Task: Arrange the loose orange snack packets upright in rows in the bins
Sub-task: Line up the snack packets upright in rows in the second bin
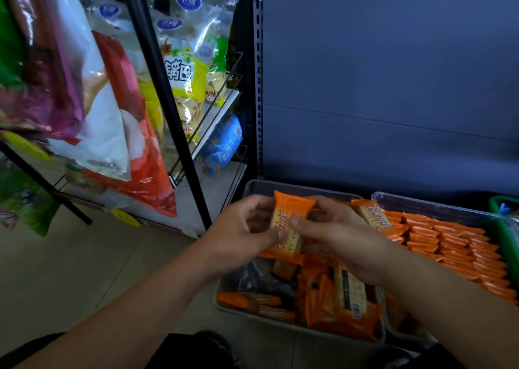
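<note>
Both hands hold an orange snack packet above the left clear bin. My left hand grips its left edge, and my right hand pinches its right side with the thumb on the front. Under my hands the left bin holds loose orange packets lying in a jumble. In the right clear bin, orange packets stand upright in tight rows. One more packet sticks up behind my right hand, at the gap between the bins.
A black wire rack with large snack bags stands to the left. A dark blue shelf back panel rises behind the bins. A green bin edge shows at far right. Tiled floor lies at lower left.
</note>
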A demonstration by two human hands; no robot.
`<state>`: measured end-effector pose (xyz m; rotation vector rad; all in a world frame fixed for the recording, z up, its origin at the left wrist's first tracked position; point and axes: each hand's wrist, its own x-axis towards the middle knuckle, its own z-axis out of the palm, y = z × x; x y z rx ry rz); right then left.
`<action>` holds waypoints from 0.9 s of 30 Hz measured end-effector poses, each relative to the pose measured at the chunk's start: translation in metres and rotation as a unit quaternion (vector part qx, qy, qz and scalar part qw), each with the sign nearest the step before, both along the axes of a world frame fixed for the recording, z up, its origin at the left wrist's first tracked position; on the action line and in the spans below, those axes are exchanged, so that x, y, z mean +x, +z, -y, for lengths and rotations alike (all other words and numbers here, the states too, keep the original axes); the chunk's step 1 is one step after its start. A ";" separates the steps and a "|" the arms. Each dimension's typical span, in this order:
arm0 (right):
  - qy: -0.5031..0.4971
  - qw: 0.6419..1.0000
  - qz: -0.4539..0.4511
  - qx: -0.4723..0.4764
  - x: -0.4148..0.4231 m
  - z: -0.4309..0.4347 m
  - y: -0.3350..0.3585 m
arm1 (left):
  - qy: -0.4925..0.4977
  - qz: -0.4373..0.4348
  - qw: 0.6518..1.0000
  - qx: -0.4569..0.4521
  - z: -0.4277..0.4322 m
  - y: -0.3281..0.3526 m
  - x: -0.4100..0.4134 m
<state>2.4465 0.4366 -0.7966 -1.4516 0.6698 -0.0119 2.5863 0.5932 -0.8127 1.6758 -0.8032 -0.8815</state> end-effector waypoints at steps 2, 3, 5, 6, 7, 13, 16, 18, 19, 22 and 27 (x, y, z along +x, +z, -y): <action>0.004 0.998 -0.007 -0.064 0.008 0.001 0.002 | 0.001 0.024 1.000 0.003 -0.004 -0.004 0.005; 0.020 0.995 -0.011 -0.093 0.012 0.003 0.004 | -0.003 0.038 0.999 0.010 -0.006 -0.008 0.008; 0.082 0.983 -0.032 -0.159 0.020 0.008 0.006 | -0.013 0.057 0.998 0.029 -0.009 -0.018 0.015; 0.115 0.973 -0.048 -0.195 0.025 0.010 0.008 | -0.012 0.061 0.998 0.030 -0.010 -0.023 0.018; 0.141 0.962 -0.066 -0.226 0.032 0.014 0.009 | -0.004 0.066 0.997 0.028 -0.010 -0.027 0.022; 0.119 0.936 -0.112 -0.311 0.089 0.042 -0.020 | -0.035 0.299 0.930 0.211 -0.021 -0.043 0.048; 0.119 0.934 -0.109 -0.317 0.116 0.048 -0.056 | -0.072 0.289 0.920 0.254 -0.025 -0.052 0.056; 0.135 0.918 -0.126 -0.351 0.130 0.049 -0.081 | -0.087 0.264 0.925 0.260 -0.025 -0.056 0.061; 0.142 0.908 -0.136 -0.370 0.134 0.050 -0.092 | -0.093 0.259 0.926 0.260 -0.025 -0.057 0.064; 0.149 0.872 -0.172 -0.432 0.137 0.051 -0.118 | -0.095 0.241 0.930 0.261 -0.027 -0.061 0.070; 0.190 0.773 -0.179 -0.578 0.140 0.040 -0.130 | -0.077 0.216 0.938 0.258 -0.033 -0.067 0.073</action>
